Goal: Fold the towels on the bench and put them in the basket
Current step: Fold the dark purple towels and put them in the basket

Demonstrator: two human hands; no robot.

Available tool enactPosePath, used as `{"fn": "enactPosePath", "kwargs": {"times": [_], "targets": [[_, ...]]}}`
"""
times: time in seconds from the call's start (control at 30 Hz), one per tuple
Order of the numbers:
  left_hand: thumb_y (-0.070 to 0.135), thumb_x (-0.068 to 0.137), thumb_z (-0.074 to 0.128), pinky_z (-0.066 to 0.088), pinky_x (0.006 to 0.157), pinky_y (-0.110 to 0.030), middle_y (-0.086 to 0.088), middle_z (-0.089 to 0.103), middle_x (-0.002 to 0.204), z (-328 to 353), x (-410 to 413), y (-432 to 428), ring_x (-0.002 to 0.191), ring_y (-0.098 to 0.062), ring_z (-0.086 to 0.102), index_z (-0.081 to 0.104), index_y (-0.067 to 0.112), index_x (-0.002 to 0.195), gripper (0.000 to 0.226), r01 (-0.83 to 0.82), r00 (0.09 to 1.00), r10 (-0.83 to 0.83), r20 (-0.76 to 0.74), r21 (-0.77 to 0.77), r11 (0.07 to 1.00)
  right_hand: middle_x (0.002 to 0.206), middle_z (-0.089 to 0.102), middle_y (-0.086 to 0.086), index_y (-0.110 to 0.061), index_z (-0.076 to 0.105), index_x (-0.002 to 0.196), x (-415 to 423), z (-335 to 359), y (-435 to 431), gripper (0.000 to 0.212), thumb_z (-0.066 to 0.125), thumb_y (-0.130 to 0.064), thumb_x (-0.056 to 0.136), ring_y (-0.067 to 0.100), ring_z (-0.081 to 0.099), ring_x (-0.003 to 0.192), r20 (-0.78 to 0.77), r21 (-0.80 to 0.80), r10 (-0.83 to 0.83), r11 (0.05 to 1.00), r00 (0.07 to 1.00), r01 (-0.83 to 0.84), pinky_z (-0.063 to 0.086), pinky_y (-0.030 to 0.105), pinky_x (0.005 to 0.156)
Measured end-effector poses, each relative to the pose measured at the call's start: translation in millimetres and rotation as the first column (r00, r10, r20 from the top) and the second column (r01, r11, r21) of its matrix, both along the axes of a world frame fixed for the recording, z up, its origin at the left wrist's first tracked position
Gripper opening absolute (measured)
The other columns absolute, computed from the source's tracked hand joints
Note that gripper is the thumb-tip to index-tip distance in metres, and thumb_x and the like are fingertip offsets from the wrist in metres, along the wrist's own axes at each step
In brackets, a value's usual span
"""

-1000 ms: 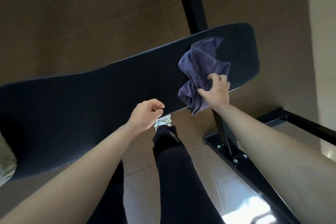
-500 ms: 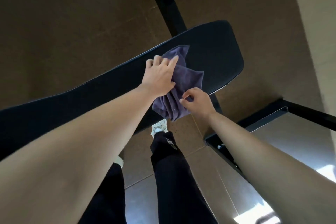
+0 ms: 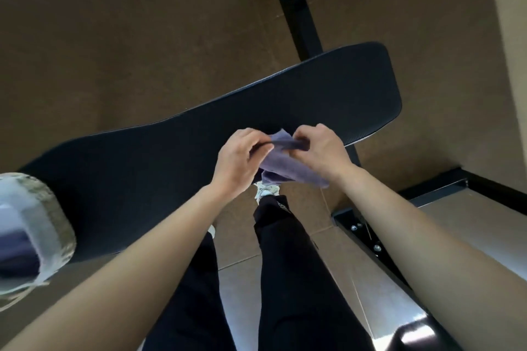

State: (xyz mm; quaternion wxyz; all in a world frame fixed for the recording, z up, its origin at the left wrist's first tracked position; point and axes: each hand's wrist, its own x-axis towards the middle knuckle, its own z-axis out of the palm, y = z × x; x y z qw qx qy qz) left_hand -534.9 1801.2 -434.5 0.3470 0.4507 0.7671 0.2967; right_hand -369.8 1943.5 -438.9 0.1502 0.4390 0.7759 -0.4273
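Towel (image 3: 288, 172), purple and bunched, is pinched by left grip (image 3: 238, 161) and right grip (image 3: 322, 151) above the black bench (image 3: 171, 157); no writing is legible.

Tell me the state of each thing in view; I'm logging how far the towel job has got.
Towel: bunched, not folded, held up at the near edge of the bench by both hands.
Left hand: pinching the towel's top edge.
Right hand: pinching the same edge, close beside the left.
Bench: bare where it shows.
Basket: on the bench's left end, something dark inside, blurred.
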Motion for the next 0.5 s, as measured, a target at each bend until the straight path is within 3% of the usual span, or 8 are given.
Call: {"fn": "enactPosePath", "kwargs": {"times": [0.1, 0.23, 0.4, 0.5], "targets": [[0.024, 0.099, 0.068, 0.055, 0.068, -0.039, 0.007, 0.07, 0.086, 24, -26, -6, 0.075, -0.013, 0.066, 0.072, 0.014, 0.1, 0.01, -0.078, 0.997, 0.077, 0.015, 0.018, 0.997, 0.085, 0.057, 0.005, -0.027, 0.065, 0.08, -27, 25, 4, 0.015, 0.073, -0.04, 0.081, 0.021, 0.057, 0.075, -0.039, 0.069, -0.012, 0.997, 0.999, 0.015, 0.045, 0.032, 0.068], [0.037, 0.098, 0.068, 0.054, 0.066, -0.037, 0.009, 0.066, 0.08, 56, -70, -14, 0.069, -0.013, 0.062, 0.07, 0.014, 0.094, 0.023, -0.143, 0.988, 0.143, -0.056, 0.012, 0.99, 0.082, 0.057, 0.006, -0.022, 0.063, 0.072, -69, 55, 8, 0.02, 0.069, -0.038, 0.084, 0.02, 0.055, 0.074, -0.096, 0.162, -0.008, 0.986, 0.995, 0.024, 0.045, 0.032, 0.065], [0.041, 0.094, 0.073, 0.052, 0.063, -0.035, 0.006, 0.065, 0.072, 108, -122, -33, 0.064, -0.016, 0.061, 0.072, 0.017, 0.088, 0.025, -0.13, 0.984, 0.125, -0.127, -0.038, 0.991, 0.083, 0.06, 0.005, -0.029, 0.06, 0.065, -112, 97, 9, 0.027, 0.071, -0.044, 0.084, 0.024, 0.055, 0.086, -0.035, 0.307, 0.154, 0.942, 0.987, -0.136, 0.043, 0.036, 0.084], [0.044, 0.085, 0.082, 0.047, 0.061, -0.027, 0.011, 0.062, 0.071, 148, -158, -52, 0.064, -0.012, 0.059, 0.072, 0.024, 0.083, 0.022, -0.041, 0.982, 0.027, -0.188, -0.072, 0.997, 0.071, 0.065, 0.003, -0.017, 0.066, 0.071, -129, 132, 13, 0.031, 0.077, -0.044, 0.083, 0.022, 0.062, 0.071, -0.029, 0.262, 0.248, 0.937, 0.968, -0.232, 0.055, 0.043, 0.075]]}}
